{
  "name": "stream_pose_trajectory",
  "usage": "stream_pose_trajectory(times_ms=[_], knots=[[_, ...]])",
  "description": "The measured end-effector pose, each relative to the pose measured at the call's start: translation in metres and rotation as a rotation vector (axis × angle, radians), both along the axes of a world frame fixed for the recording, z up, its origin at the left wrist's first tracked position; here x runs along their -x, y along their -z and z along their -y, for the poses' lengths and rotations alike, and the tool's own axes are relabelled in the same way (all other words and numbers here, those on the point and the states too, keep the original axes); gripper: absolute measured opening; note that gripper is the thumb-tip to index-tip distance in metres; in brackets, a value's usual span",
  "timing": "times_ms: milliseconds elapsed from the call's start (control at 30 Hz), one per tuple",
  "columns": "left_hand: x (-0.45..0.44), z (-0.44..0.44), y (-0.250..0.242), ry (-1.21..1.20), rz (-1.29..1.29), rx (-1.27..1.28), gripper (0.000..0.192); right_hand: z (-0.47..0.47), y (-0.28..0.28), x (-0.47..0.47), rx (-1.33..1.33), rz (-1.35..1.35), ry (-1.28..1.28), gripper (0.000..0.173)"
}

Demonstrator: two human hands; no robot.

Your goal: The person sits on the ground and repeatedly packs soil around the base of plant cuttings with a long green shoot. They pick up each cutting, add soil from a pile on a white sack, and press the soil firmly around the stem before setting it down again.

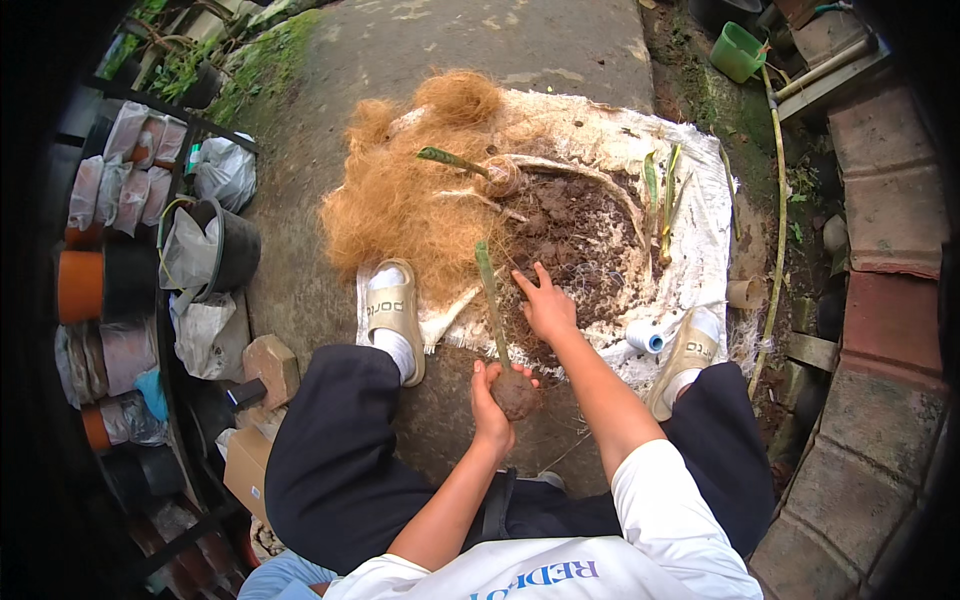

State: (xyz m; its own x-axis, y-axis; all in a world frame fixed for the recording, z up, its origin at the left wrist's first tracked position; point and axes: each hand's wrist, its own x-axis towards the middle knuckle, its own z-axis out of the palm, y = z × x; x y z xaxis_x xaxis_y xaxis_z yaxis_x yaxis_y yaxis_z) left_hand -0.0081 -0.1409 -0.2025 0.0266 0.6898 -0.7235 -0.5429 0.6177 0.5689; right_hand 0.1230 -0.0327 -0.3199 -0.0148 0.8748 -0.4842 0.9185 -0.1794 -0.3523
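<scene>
My left hand cups a round ball of soil from which a green plant cutting sticks up, possibly a snake plant leaf. Over the dark loose soil on a white woven sack, my right hand reaches out with two fingers spread; nothing shows in it. Whether its fingertips touch the soil is hard to tell. Brown coconut fibre is heaped on the sack's left. A fibre-wrapped ball with a leaf lies beside the soil. Two green leaf cuttings lie to the right.
A spool of thread lies near my right sandal. My left sandal rests on the sack's left edge. Farther left stand a black bucket and stacked pots. A hose runs along the right.
</scene>
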Motion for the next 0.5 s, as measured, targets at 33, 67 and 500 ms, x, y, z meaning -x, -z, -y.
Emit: stream_pose_trajectory(times_ms=[33, 67, 500], knots=[[-0.001, -0.001, 0.000, -0.016, 0.004, -0.007, 0.061, 0.004, 0.009, -0.006, -0.062, -0.010, 0.044, 0.062], [-0.002, -0.002, 0.001, -0.031, 0.007, -0.014, 0.060, 0.006, 0.018, -0.012, -0.124, -0.019, 0.087, 0.058], [-0.002, -0.001, 0.000, 0.041, -0.034, -0.039, 0.058, 0.023, 0.014, -0.021, -0.290, -0.139, 0.029, 0.018]])
